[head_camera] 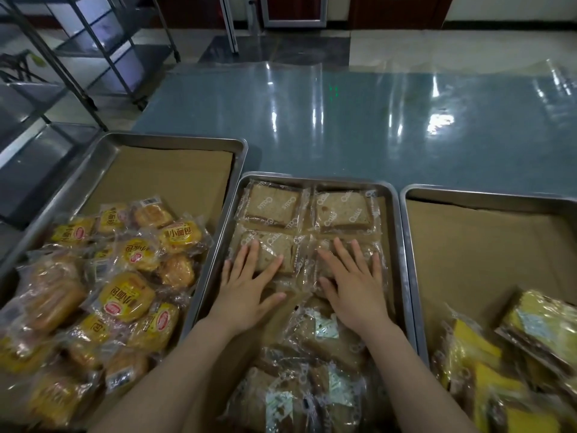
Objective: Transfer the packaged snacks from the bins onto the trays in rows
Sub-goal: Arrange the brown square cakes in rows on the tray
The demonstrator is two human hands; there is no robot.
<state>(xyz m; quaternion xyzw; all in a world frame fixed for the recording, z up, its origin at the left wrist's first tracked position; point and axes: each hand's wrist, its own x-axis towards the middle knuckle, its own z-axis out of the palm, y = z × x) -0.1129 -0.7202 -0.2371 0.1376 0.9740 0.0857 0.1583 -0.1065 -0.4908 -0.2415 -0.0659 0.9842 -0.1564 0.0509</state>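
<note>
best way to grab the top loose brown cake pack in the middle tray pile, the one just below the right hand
Take that cake pack from above, pinching the crinkled wrapper seam at its far edge beside the right hand. It lies tilted atop the loose pile, so its flat face gives little purchase, and the middle tray's wall crowds a sideways approach.

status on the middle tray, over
Left hand and right hand flat on second-row clear-wrapped brown bread slices. Back row of two set. Loose packets piled near.

Metal rack (78, 57) beside glossy table (343, 126)
</note>
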